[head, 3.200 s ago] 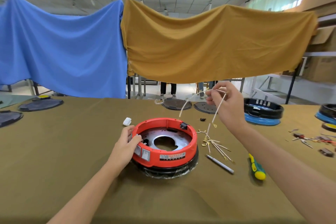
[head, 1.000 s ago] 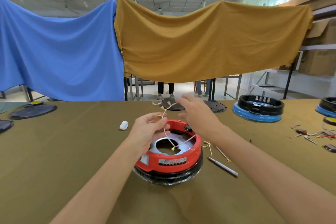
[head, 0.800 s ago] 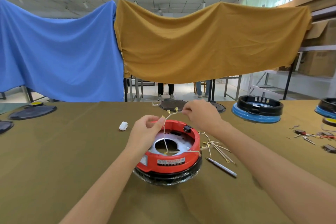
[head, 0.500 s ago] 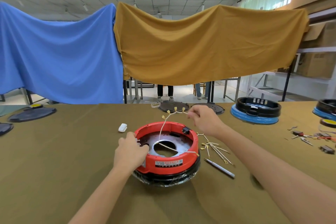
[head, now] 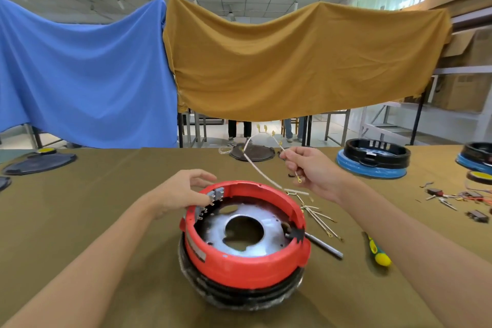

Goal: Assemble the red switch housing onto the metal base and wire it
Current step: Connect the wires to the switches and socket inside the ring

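No text, brand, number or sign can be read here; the one candidate, a pale label strip on the outer left wall of the red switch housing at lower centre of the frame, is seen edge-on and too blurred to make out

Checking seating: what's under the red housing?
Under the red housing a stacked black base shows, and inside it a metal plate with a central hole. The joint between them is covered.
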`<state>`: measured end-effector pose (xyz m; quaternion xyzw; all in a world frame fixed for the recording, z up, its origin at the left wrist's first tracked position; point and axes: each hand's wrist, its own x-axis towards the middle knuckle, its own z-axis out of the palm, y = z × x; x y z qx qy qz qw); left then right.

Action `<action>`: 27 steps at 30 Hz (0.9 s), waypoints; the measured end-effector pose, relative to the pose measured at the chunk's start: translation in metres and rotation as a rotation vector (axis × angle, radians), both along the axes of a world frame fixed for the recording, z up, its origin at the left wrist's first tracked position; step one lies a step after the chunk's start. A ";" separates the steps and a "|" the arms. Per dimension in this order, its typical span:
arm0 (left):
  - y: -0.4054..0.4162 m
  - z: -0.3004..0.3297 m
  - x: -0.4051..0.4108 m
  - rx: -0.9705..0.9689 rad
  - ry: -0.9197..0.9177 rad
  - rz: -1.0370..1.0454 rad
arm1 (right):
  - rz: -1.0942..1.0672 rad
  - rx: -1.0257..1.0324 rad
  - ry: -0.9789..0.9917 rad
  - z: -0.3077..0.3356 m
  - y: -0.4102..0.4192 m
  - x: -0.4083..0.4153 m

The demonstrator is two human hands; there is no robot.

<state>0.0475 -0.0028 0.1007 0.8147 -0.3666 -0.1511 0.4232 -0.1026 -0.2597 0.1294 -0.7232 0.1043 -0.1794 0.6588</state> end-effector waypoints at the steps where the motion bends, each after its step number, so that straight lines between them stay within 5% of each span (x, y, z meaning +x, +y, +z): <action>1: -0.001 -0.001 0.000 -0.009 0.016 -0.032 | 0.022 0.028 0.003 -0.003 0.000 0.000; 7: -0.013 -0.016 -0.002 0.049 0.003 -0.072 | 0.088 0.005 0.057 -0.020 -0.001 -0.001; 16: -0.014 -0.021 -0.008 0.236 -0.372 0.124 | -0.108 -0.284 0.021 -0.035 0.014 0.005; 27: -0.027 -0.034 -0.006 0.081 -0.287 0.155 | -0.097 -0.286 0.024 -0.043 0.028 0.000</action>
